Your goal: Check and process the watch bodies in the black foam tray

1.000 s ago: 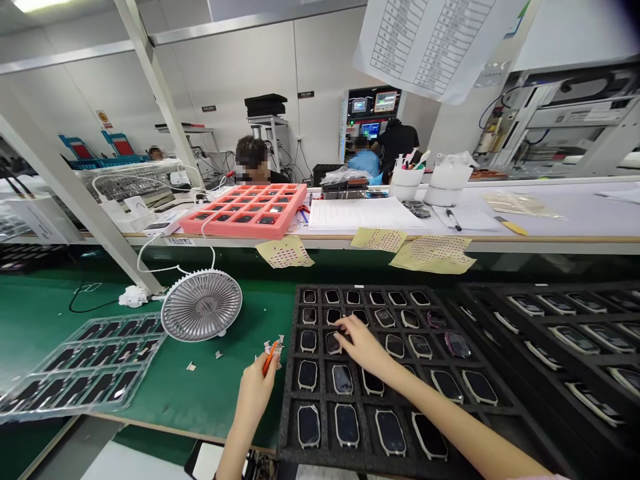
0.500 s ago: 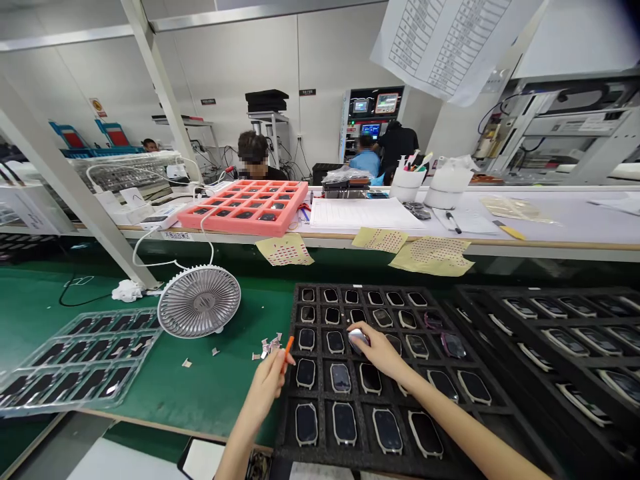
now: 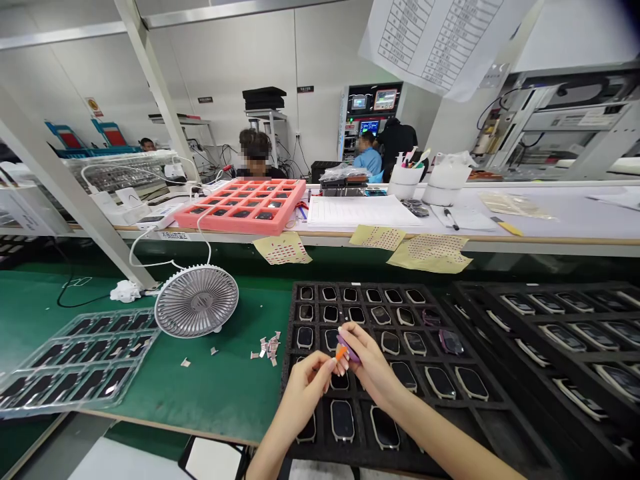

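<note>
1. Lying on the green table [image 3: 200,400], far left: a clear tray [image 3: 136,374] of flat black pieces.
2. Next, a round gray fan [image 3: 197,301], tilted upward.
3. Small pale scraps [image 3: 271,346] in a loose pile.
4. A left hand [image 3: 309,385], fingertips pinching an orange stick [image 3: 341,351].
5. A purple watch [image 3: 349,349], just beside the stick, above a black tray [image 3: 325,455] of watches; whether stick and watch touch is unclear.
6. A right hand [image 3: 374,365], fingers gripping that purple watch.
7. Far right, another black tray of watches [image 3: 570,338].
</note>
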Tool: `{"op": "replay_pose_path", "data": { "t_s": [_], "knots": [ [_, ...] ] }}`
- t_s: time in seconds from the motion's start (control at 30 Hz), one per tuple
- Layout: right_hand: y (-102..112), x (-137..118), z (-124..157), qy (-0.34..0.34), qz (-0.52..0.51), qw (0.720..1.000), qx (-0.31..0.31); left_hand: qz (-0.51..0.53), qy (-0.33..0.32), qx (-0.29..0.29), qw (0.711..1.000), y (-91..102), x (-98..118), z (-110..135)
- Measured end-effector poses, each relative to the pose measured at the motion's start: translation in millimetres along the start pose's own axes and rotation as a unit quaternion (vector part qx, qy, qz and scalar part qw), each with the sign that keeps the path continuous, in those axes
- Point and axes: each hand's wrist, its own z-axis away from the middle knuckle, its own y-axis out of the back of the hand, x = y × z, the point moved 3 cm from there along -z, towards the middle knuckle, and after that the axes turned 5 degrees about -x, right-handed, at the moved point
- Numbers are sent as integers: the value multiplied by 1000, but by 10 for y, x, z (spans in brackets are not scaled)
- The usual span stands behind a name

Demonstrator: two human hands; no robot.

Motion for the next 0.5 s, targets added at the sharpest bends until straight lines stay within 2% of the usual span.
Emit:
{"op": "replay_pose_path", "data": {
  "t_s": [0.2, 0.4, 0.5],
  "knots": [
    [-52, 6, -2, -1, -51, 999, -5, 5, 1, 25, 1000, -12, 10, 11],
    [-45, -56, -13, 53, 39, 998, 9, -2, 12, 41, 999, 6, 36, 22],
    [-56, -25, -23, 28, 2, 1000, -12, 4, 5, 46, 999, -5, 59, 22]
  ]
}}
